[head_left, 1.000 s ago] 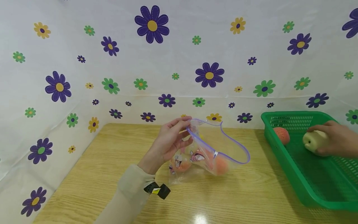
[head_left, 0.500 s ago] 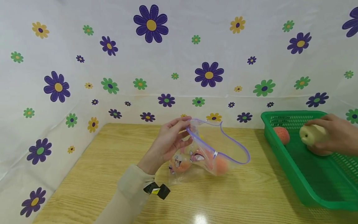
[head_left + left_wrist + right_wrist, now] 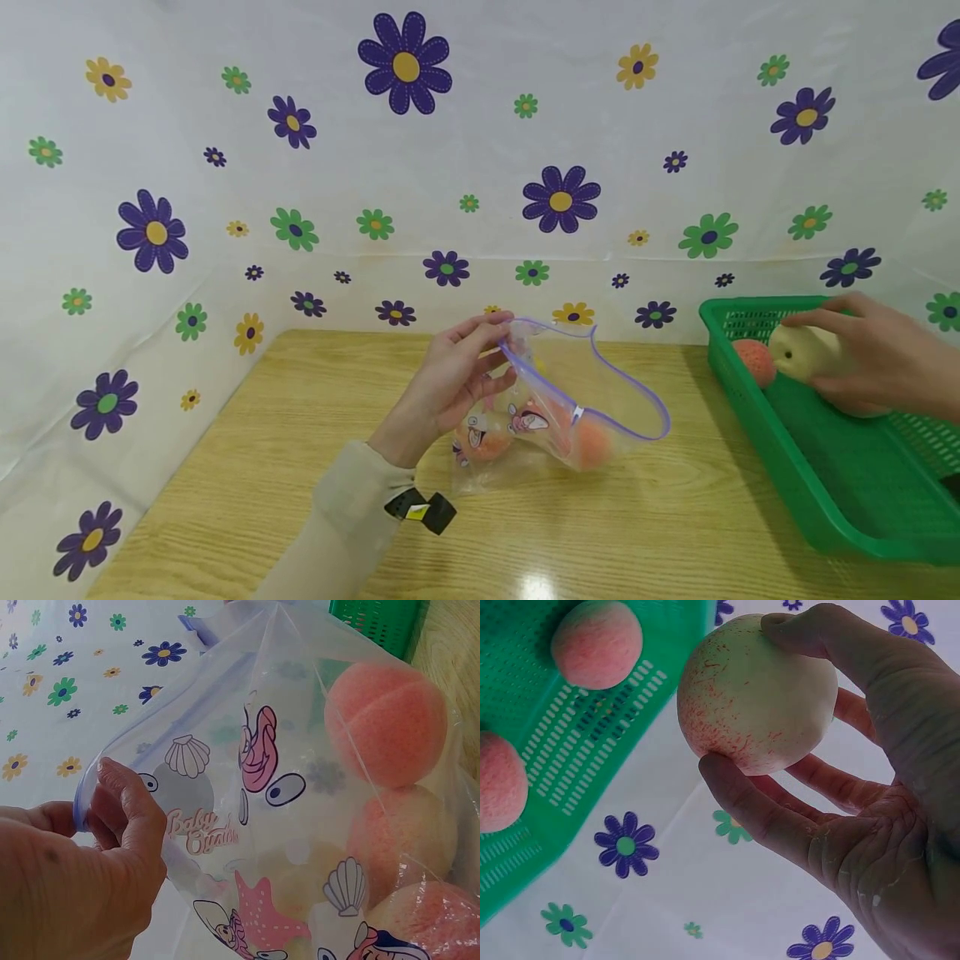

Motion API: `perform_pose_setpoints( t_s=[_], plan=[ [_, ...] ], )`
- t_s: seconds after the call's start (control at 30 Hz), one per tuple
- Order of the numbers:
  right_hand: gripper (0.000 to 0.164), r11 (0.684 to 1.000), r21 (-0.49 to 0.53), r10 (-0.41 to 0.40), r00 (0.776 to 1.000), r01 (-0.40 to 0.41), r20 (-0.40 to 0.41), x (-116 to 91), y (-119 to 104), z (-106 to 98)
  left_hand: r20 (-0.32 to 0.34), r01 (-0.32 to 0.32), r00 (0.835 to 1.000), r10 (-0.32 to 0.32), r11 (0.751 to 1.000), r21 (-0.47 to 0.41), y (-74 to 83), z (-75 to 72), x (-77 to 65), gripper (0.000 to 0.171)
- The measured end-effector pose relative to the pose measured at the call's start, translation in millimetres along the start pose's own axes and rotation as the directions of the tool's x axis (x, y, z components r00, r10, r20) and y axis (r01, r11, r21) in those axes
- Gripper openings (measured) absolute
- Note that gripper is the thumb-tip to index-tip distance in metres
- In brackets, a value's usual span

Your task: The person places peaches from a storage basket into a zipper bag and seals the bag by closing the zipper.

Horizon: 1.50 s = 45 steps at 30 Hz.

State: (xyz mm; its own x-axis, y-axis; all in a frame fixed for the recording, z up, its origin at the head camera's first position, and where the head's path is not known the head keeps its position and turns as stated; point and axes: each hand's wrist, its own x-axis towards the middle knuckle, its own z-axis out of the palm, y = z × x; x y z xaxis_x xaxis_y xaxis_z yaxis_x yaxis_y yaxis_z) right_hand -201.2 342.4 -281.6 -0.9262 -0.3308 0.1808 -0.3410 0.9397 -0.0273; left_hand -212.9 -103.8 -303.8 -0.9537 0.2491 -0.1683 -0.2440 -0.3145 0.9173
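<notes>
Cream fruit point(image 3: 806, 351) in right grip point(image 3: 879, 357) (curled)

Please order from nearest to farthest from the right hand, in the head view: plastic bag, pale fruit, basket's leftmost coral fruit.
1. Pale fruit: held in the right hand.
2. Leftmost coral fruit: inside the basket, left side.
3. Plastic bag: farther left, outside the basket.

The person's right hand point(image 3: 911, 806), three o'clock: grips one pale, red-speckled fruit point(image 3: 757, 694), one o'clock. Green basket point(image 3: 656, 630), ten o'clock: holds two pink fruits point(image 3: 598, 643) point(image 3: 499, 781). Flowered white cloth point(image 3: 682, 885), six o'clock.
</notes>
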Motion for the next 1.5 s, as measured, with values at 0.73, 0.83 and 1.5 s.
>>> perform_pose_setpoints(
  t_s=[0.73,0.83,1.5],
  plan=[
    [0.072,0.980,0.053,-0.184,0.973,0.193,-0.141,10,-57,-11,0.011,0.008,1.000,-0.008,1.000,-0.011,-1.9,-1.2,2.4,0.033],
    [0.073,0.976,0.056,-0.200,0.967,0.210,-0.156,10,-62,-10,0.012,0.007,1.000,-0.007,1.000,-0.011,-1.6,-1.3,2.0,0.034],
    [0.079,0.934,0.060,-0.335,0.922,0.351,-0.193,15,-106,-16,0.006,0.008,1.000,-0.008,1.000,0.000,-2.0,-0.3,1.3,0.033]
  ],
)
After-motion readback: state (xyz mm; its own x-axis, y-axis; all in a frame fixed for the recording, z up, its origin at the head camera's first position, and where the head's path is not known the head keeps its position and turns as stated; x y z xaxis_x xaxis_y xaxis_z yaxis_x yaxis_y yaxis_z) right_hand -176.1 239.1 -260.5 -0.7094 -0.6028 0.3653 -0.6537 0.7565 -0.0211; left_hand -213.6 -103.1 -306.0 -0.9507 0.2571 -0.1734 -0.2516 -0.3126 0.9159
